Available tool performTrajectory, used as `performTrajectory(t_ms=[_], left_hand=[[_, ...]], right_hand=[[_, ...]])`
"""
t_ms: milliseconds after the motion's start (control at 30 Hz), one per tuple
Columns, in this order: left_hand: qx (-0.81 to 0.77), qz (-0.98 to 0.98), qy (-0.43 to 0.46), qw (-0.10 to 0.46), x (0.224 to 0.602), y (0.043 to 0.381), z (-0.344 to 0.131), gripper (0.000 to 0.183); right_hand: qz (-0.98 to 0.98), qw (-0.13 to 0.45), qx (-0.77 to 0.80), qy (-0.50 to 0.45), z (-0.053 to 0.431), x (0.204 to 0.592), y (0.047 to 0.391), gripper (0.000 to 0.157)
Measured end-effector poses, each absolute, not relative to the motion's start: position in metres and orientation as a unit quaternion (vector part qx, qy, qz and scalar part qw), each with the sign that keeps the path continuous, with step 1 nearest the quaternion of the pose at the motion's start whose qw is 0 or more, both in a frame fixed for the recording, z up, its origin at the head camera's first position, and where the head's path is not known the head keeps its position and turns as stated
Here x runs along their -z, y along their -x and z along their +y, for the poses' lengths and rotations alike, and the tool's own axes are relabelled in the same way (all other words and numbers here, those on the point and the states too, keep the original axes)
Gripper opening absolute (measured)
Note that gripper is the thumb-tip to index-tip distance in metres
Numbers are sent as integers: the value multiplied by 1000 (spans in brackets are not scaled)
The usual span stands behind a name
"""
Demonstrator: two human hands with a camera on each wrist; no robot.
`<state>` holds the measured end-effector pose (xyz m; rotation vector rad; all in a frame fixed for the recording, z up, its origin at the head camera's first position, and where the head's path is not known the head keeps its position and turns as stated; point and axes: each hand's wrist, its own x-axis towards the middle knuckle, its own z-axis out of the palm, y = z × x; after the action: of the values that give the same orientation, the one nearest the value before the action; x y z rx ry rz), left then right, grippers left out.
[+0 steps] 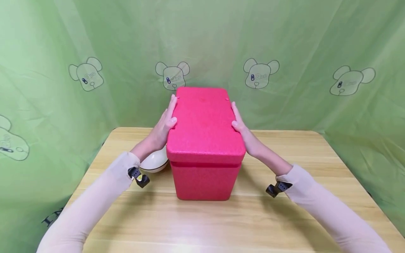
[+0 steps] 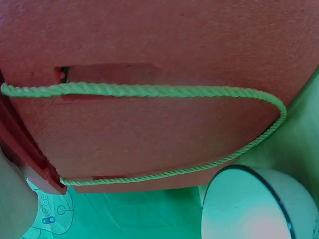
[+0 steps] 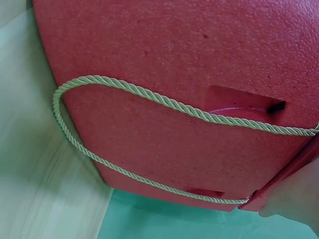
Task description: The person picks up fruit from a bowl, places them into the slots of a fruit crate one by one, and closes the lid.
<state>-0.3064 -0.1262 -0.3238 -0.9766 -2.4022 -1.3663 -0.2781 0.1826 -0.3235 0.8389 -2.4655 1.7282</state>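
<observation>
A red foam box (image 1: 204, 181) stands on the table with its red lid (image 1: 205, 123) on top. My left hand (image 1: 162, 128) lies along the lid's left edge, fingers extended and thumb at the top rim. Opposite it, my right hand (image 1: 246, 135) rests against the lid's right edge in the same way. A twisted cord (image 2: 174, 90) loops down the box's left side in the left wrist view. The right wrist view has a matching pale cord (image 3: 144, 92) across the other side, passing a recessed slot (image 3: 239, 102).
A white bowl (image 1: 155, 161) with a dark rim stands just left of the box, partly hidden behind my left wrist. The wooden table (image 1: 202, 225) extends around the box. Green cloth (image 1: 209, 38) with printed bear heads hangs behind and at both sides.
</observation>
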Motion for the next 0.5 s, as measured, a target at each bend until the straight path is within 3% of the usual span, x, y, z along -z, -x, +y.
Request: performTrajectory(t_ms=[500], left_hand=[[410, -835, 344, 124, 337, 309, -133, 79]], right_hand=[[-794, 17, -541, -275, 183, 330, 282, 70]])
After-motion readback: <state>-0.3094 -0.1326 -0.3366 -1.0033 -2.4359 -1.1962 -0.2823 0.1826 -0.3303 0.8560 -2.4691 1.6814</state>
